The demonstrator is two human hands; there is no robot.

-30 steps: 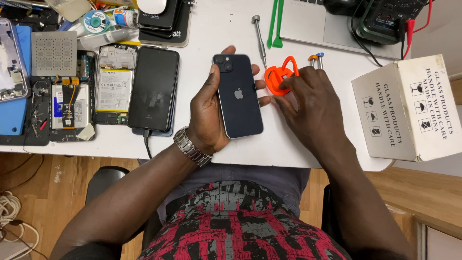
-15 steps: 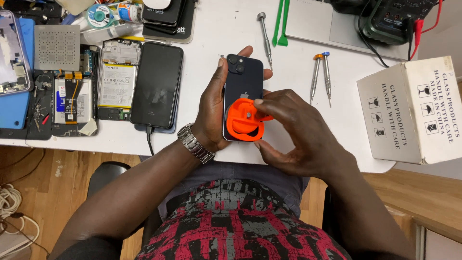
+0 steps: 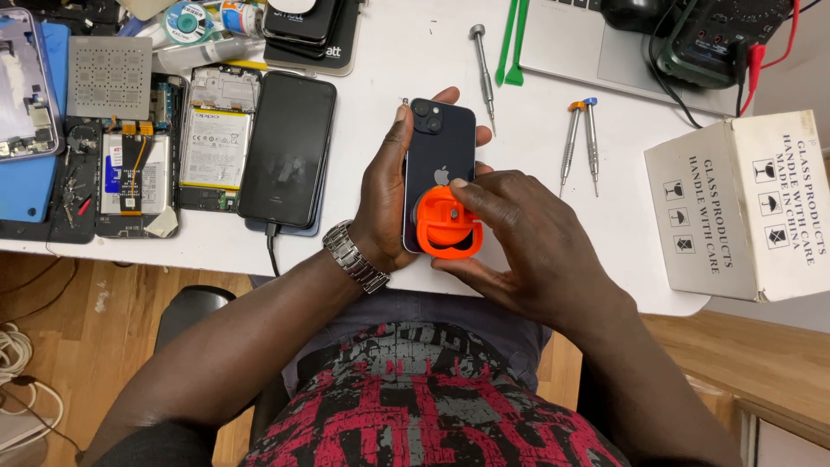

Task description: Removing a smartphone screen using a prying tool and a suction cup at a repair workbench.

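1. Near the desk [image 3: 406, 52]'s front edge, your left hand [image 3: 385, 203] has its grip closed round the dark blue phone [image 3: 439, 151], back side up.
2. Your right hand [image 3: 519, 251] holds its grip narrow on the orange suction cup [image 3: 447, 227], pressed on the phone's lower half.
3. The phone's long axis runs front to back, camera end toward the far edge.
4. Bare desk lies right of your hands, up to two screwdrivers [image 3: 579, 143] and a cardboard box [image 3: 743, 207]; opened phones [image 3: 212, 143] crowd the left.
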